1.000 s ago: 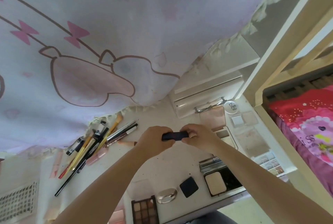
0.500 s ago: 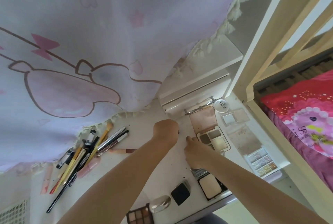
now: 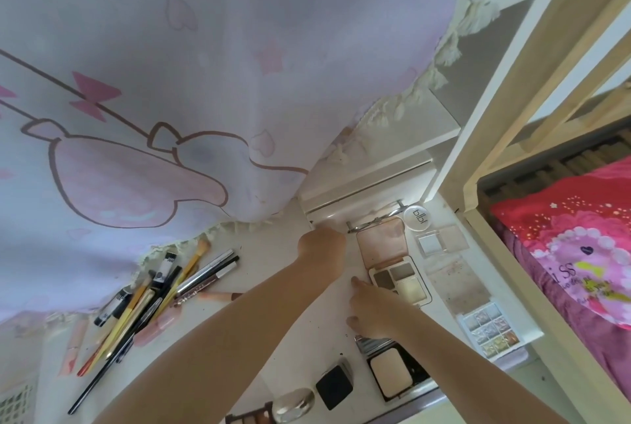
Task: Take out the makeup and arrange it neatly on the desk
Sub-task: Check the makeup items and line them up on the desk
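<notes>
My left hand [image 3: 322, 243] reaches to the far side of the white desk [image 3: 307, 331], by the drawer front [image 3: 358, 200]; its fingers are curled under and hide whatever they hold. My right hand [image 3: 372, 309] rests on the desk with relaxed fingers, its fingertip touching the edge of an open eyeshadow palette [image 3: 397, 282]. Beside that lie a round white jar [image 3: 416, 218], clear highlighter squares [image 3: 440, 241] and a glitter palette [image 3: 490, 331]. Near me are a powder compact [image 3: 391, 377], a black square compact [image 3: 334, 387] and a silver oval case [image 3: 295, 401].
A heap of brushes and pencils [image 3: 153, 294] lies at the left under a hanging pink-printed curtain [image 3: 153, 99]. A metal eyelash curler [image 3: 375, 222] lies against the drawer. A wooden bed frame [image 3: 495, 184] and red bedding [image 3: 580, 253] bound the right side.
Both hands held a dark case together; my right hand let go and dropped to the desk, while my left hand moved away toward the drawer. The view shifted right.
</notes>
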### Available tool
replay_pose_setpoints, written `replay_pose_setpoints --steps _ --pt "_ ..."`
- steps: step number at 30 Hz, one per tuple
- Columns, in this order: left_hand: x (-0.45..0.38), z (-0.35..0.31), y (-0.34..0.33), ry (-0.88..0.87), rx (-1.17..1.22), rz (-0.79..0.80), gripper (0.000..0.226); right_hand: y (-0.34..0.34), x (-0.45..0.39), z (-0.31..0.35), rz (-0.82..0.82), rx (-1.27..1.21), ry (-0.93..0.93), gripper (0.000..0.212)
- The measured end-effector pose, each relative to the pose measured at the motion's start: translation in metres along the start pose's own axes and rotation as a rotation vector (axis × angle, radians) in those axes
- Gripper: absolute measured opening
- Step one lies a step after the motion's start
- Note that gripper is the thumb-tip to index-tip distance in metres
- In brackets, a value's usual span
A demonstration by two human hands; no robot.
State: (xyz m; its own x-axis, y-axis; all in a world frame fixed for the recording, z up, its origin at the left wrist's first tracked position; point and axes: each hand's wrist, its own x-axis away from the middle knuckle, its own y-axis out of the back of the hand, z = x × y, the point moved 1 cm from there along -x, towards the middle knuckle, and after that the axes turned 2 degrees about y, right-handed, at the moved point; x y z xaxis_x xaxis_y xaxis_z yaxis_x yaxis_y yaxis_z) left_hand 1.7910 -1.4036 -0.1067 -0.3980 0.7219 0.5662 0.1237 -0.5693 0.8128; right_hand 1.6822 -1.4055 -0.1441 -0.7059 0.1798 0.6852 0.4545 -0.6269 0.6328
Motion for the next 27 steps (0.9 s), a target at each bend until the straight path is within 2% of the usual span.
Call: replay_pose_setpoints --steps 3,7,12,15,22,24,27 --pt "0.003 0.003 0.001 -0.031 -0.007 -0.002 0.029 0.003 -0.002 0.001 0.017 0.014 -0.010 0.046" --pt "0.017 0.015 0.002 -0.079 0.073 -0.090 0.024 0.005 -0.003 0.003 0.051 0.048 -0.017 0.046" --pt "0.042 0.050 -0.012 -0.084 0.221 -0.218 0.047 0.011 -0.004 0.006 0.043 0.068 -0.031 0.042" --pt "0.055 0.081 -0.030 0.034 0.280 -0.270 0.051 0.013 -0.004 0.016 0.028 0.097 0.007 0.042" --pt "0.091 0.146 -0.092 0.355 0.438 -0.094 0.035 0.025 -0.031 0.088 -0.075 0.044 0.350 0.035" --pt "0.104 0.161 -0.107 0.425 0.483 -0.068 0.039 0.022 -0.055 0.114 -0.113 0.066 0.369 0.034" --pt "0.121 0.175 -0.122 0.518 0.562 -0.067 0.040 0.014 -0.086 0.142 -0.220 0.170 0.301 0.034"
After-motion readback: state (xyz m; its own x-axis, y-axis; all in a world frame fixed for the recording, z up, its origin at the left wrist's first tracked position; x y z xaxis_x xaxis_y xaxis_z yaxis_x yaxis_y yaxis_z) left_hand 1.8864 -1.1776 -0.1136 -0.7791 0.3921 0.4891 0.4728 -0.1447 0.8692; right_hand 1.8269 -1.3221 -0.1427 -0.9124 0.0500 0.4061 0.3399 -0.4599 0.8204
